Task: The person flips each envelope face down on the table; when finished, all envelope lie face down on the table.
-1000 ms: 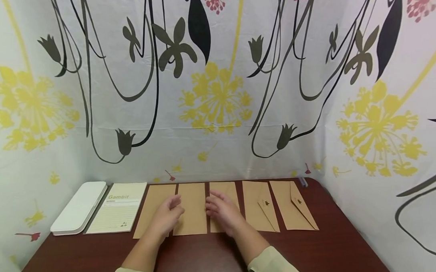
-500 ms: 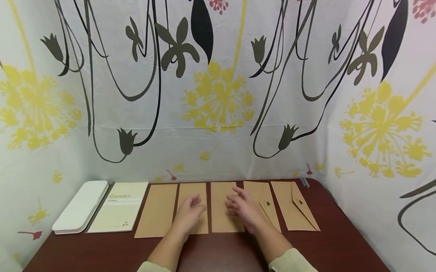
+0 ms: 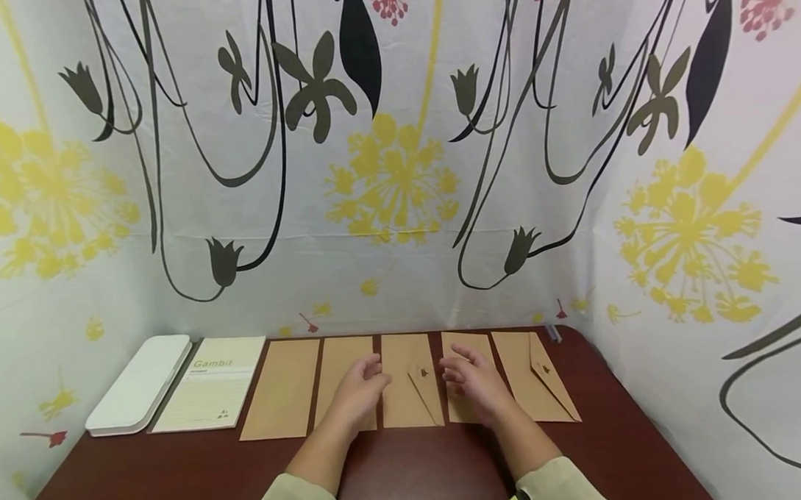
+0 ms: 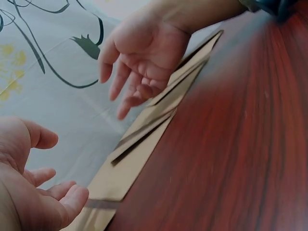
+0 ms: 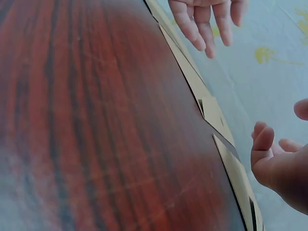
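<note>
Several brown paper envelopes lie in a row on the dark red wooden table. My left hand [image 3: 359, 392] hovers with relaxed fingers over the second envelope from the left [image 3: 347, 347], near the edge of the middle envelope [image 3: 405, 397]. That middle one shows a pointed flap with a small dark mark. Loosely bent and holding nothing, my right hand [image 3: 478, 381] is above the fourth envelope [image 3: 461, 414], covering part of it. The rightmost envelope [image 3: 535, 387] also has its flap up. In the left wrist view both palms face each other, apart from the envelopes.
At the left end lie a white rounded case [image 3: 140, 384] and a cream notepad [image 3: 210, 383] printed "Gambit". A small grey object [image 3: 553, 333] sits at the back right corner of the table [image 3: 393, 470]. Floral-patterned white cloth [image 3: 399, 279] hangs close behind.
Both hands have moved right along the row, the left from the first two envelopes, the right from the third to the fourth. The envelopes stay in place; the head view shifts slightly.
</note>
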Motion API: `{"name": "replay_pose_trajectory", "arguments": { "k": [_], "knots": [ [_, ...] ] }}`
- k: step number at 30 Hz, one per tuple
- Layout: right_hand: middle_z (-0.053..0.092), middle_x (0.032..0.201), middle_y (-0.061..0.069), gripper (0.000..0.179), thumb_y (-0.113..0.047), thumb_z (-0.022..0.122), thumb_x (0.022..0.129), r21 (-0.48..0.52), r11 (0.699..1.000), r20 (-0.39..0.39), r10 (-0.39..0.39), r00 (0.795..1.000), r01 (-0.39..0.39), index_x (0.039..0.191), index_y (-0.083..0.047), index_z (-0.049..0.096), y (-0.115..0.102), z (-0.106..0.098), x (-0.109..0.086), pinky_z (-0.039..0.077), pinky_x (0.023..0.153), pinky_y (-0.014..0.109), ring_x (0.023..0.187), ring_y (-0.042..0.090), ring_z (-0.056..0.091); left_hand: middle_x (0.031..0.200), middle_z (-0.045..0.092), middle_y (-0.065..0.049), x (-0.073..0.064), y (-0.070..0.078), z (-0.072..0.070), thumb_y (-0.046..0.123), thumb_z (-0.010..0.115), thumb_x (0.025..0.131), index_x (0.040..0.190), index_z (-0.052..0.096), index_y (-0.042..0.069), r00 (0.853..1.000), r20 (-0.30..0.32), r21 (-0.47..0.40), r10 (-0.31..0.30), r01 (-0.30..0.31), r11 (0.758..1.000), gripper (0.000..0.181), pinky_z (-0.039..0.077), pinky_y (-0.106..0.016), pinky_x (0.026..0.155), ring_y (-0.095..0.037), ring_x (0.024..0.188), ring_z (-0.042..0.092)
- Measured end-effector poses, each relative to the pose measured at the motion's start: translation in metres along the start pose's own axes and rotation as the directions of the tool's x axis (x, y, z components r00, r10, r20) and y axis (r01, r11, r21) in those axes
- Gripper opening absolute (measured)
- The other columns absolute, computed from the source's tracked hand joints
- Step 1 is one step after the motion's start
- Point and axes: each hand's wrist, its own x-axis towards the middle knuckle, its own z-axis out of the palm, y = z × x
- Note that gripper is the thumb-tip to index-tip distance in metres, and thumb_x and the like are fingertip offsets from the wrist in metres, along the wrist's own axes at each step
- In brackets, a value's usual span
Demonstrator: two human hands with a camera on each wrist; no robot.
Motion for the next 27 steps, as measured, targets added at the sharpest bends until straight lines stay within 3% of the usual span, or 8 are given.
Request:
{"name": "replay_pose_trajectory", "arguments": {
  "k": [6,12,27],
  "knots": [
    [0.069,0.14,0.024,0.062,-0.021,0.058,0.109,0.024,1.0,0.057,0.017,0.998,-0.018,0.162,0.001,0.036,0.003,0.0,0.0,0.052,0.077,0.024,0.1,0.017,0.069,0.159,0.054,-0.02,-0.005,0.002,0.009,0.026,0.065,0.102,0.159,0.047,0.006,1.0,-0.014,0.01,0.001,-0.001,1.0,0.063,0.047,-0.06,0.119,-0.044,0.149,0.05],
    [0.067,0.139,0.027,0.06,-0.018,0.059,0.107,0.064,0.997,0.05,0.048,0.998,-0.051,0.159,0.003,0.038,0.01,0.001,0.001,0.05,0.069,0.02,0.094,0.016,0.068,0.159,0.053,-0.023,-0.014,0.001,0.007,0.027,0.065,0.102,0.159,0.046,0.003,1.0,0.012,0.048,-0.011,0.01,0.999,0.064,0.046,-0.062,0.119,-0.046,0.149,0.049],
    [0.062,0.145,0.028,0.073,-0.022,0.062,0.106,0.042,0.996,0.069,0.072,0.995,-0.075,0.164,0.005,0.028,0.013,0.007,-0.003,0.052,0.078,0.024,0.104,0.02,0.071,0.16,0.053,-0.024,-0.011,-0.004,0.006,0.029,0.067,0.102,0.158,0.049,0.004,0.999,0.031,0.063,-0.009,0.007,0.998,0.064,0.045,-0.064,0.119,-0.046,0.149,0.049]
  ]
}}
